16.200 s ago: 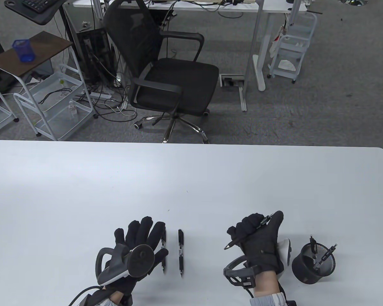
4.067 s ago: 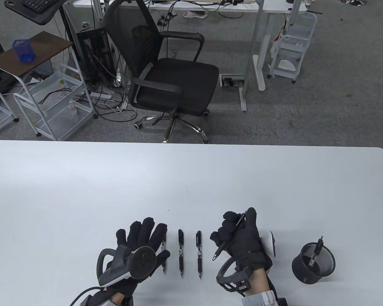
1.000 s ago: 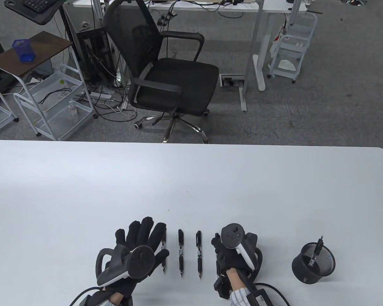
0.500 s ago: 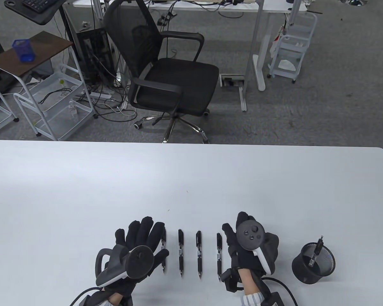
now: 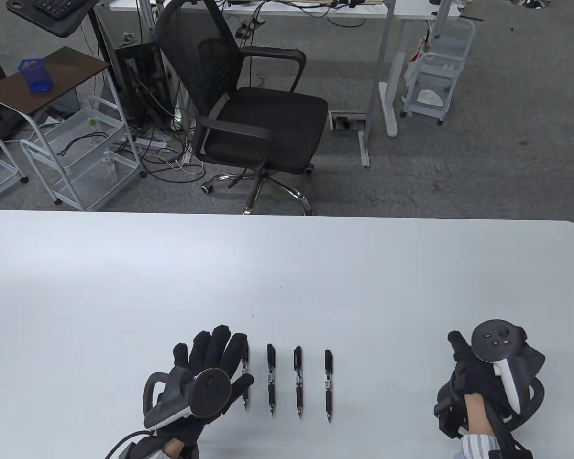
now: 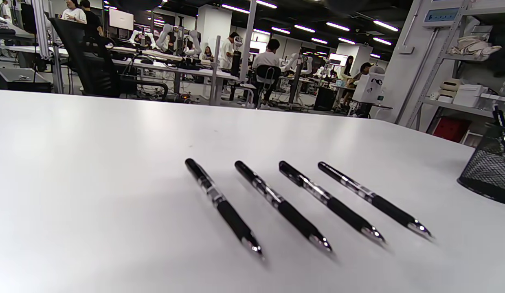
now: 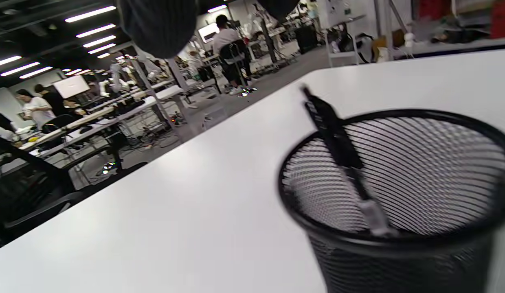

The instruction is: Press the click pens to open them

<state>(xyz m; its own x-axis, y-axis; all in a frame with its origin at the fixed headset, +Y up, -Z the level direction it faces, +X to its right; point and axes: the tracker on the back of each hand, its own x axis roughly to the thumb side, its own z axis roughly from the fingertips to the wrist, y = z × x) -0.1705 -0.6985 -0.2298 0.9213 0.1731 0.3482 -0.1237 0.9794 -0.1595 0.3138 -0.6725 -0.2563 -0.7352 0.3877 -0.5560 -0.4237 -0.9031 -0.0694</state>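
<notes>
The right hand (image 5: 483, 377) hides the mesh pen cup (image 7: 399, 195) from above.

smooth matt white table (image 5: 315, 267), black wire-mesh metal pen cup (image 7: 399, 195), glossy plastic pens (image 6: 305, 199) with shiny metal tips, knit cloth gloves (image 5: 210, 349)

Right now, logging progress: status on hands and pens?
Left hand flat, open beside four pens lined up. Right hand over mesh cup, one pen left inside. Nothing blocking.
</notes>
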